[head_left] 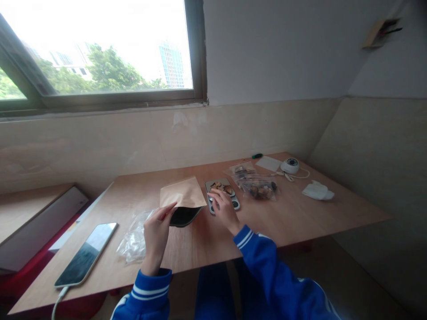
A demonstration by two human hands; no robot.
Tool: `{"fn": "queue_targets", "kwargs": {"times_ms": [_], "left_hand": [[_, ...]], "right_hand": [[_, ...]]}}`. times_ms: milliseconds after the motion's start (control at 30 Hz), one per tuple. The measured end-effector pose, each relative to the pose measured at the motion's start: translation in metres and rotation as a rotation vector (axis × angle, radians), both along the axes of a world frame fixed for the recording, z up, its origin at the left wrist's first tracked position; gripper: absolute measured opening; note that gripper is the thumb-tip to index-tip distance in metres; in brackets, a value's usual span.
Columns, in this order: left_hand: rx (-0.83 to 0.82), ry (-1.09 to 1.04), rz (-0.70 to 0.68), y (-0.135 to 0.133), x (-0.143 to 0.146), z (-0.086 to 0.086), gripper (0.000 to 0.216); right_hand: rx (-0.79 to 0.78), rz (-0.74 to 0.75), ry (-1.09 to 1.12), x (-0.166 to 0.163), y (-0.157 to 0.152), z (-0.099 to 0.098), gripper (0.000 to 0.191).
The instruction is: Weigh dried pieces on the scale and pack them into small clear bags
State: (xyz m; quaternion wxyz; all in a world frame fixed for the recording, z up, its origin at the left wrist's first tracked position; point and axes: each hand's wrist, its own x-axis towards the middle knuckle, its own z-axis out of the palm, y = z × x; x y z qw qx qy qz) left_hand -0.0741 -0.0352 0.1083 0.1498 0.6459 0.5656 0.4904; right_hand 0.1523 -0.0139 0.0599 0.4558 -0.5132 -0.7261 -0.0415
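My left hand grips the near edge of a brown kraft paper bag, thumb on top. The bag's mouth gapes toward me and shows a dark inside. My right hand is at the left front of a small kitchen scale, its fingers drawn together. Brown dried slices lie on the scale's plate, just beyond those fingertips. Whether the fingertips hold a piece is too small to make out. A crumpled clear plastic bag lies beside my left hand.
Clear zip bags of dried brown pieces lie right of the scale. Farther right are a white dome camera with its cable, a white paper sheet and a crumpled white tissue. A phone on a charging cable lies at the left.
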Motion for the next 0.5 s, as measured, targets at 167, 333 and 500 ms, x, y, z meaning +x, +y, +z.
{"fn": "queue_targets", "kwargs": {"times_ms": [167,333,500], "left_hand": [[-0.019,0.002,-0.008,-0.001,0.006,0.000,0.026],[-0.012,-0.025,-0.018,-0.007,0.013,0.001,0.026],[-0.024,0.004,-0.034,-0.016,0.021,-0.007,0.027]], "right_hand": [[0.166,0.381,-0.048,-0.028,-0.051,0.017,0.026],[-0.080,0.393,-0.299,-0.056,-0.054,0.021,0.028],[-0.370,0.191,-0.393,-0.075,-0.034,0.019,0.035]]}}
